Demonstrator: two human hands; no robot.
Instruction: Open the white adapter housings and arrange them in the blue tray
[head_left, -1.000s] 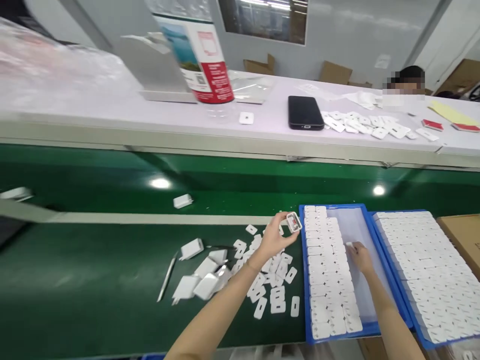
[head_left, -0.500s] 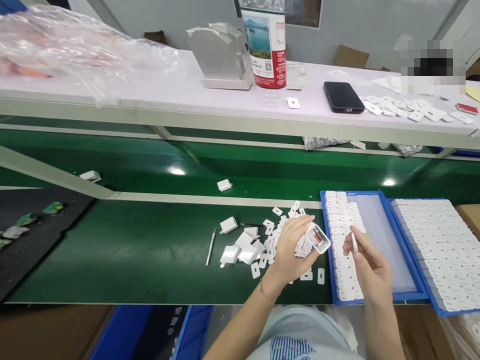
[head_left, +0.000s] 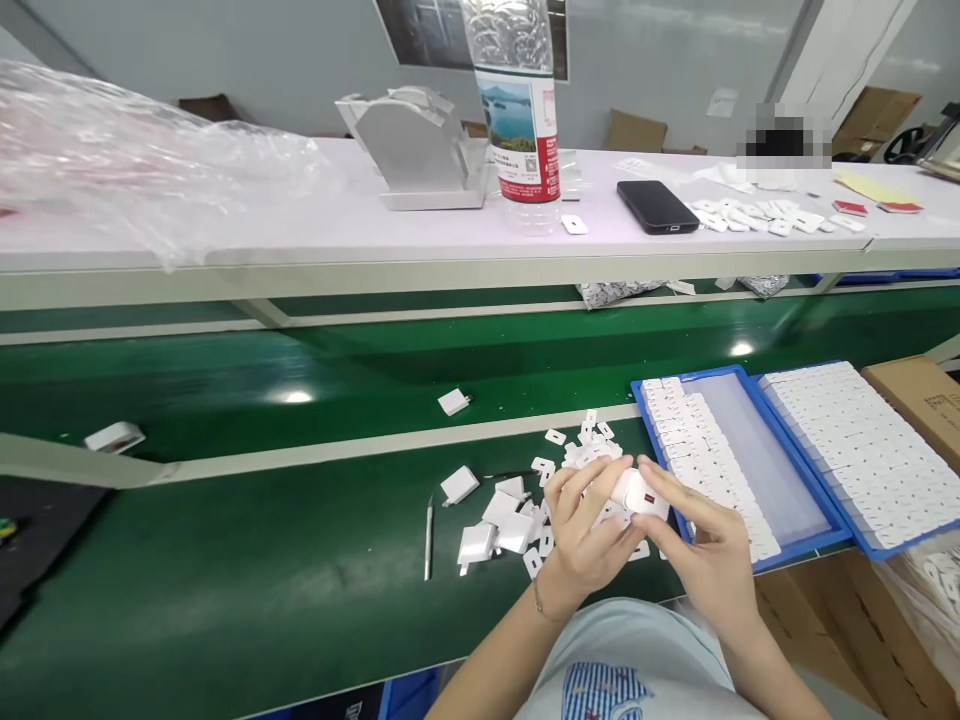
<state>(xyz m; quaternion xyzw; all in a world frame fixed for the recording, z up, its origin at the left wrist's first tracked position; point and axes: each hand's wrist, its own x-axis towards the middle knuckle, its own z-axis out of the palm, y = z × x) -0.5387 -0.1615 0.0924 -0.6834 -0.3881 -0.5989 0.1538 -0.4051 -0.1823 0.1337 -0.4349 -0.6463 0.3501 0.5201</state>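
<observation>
Pinching a small white charger between them, left hand and right hand meet above the green surface, beside the blue tray.

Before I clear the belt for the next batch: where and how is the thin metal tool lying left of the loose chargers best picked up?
Pinch the thin metal tool at mid-shaft, coming from above with fingers on its left and right sides. It lies flat on the green belt, pointing away from the person, with bare belt to its left and the loose chargers apart on its right.

Grey wall, white shelf, green conveyor, cardboard boxes
</observation>
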